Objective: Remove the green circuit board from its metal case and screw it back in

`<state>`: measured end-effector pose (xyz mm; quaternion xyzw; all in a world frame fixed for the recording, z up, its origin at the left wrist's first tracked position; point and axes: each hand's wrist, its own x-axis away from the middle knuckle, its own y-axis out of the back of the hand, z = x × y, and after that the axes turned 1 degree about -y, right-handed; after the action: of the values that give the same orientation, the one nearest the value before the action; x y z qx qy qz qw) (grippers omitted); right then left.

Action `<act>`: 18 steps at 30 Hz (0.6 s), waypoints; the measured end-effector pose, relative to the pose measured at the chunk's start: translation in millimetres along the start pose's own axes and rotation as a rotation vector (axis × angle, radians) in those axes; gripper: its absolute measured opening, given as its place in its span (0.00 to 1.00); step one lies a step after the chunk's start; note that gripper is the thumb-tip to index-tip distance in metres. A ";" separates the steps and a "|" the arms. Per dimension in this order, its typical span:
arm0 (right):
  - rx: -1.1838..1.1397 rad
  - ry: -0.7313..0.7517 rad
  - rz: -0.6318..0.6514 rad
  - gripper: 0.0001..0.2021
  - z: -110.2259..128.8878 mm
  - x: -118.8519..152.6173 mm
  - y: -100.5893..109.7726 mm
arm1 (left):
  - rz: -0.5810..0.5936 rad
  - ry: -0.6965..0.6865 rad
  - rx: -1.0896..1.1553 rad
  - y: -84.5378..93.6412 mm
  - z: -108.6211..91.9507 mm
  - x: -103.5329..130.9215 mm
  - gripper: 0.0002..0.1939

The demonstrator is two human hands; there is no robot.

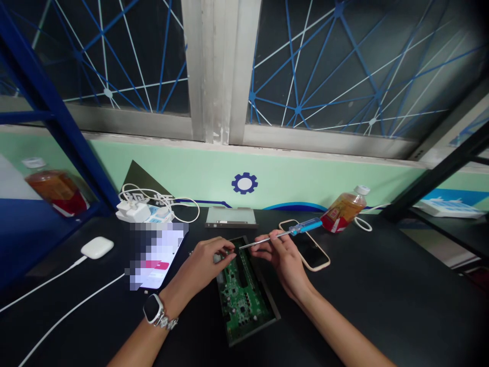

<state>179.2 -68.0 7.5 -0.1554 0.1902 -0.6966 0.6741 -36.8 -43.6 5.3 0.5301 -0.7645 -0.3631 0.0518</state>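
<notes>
My right hand [284,262] grips a screwdriver [305,226] by its metal shaft, its clear-and-blue handle pointing up to the right. The tip of the shaft reaches left, over the far end of a green circuit board [244,298] in a shallow metal frame. Just left of that tip, thumb and fingers of my left hand [208,262] come together in a pinch above the board. Whatever lies between them is too small to name. A watch [153,309] is on my left wrist.
Left of the board lie a lit phone or tablet [160,260], a white earbud case [97,247] on a cable and a power strip [148,214] with chargers. Behind stands a metal plate [231,216]. On the right are a phone [309,250] and a drink bottle [344,210].
</notes>
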 end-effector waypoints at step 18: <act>0.095 0.060 0.034 0.13 1.6 1.9 -0.8 | 0.042 -0.005 -0.105 -2.4 -0.6 -0.6 0.05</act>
<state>179.2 -69.9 9.2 -0.0988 0.1796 -0.6975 0.6866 -34.4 -43.8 4.4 0.5095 -0.7556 -0.4028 0.0853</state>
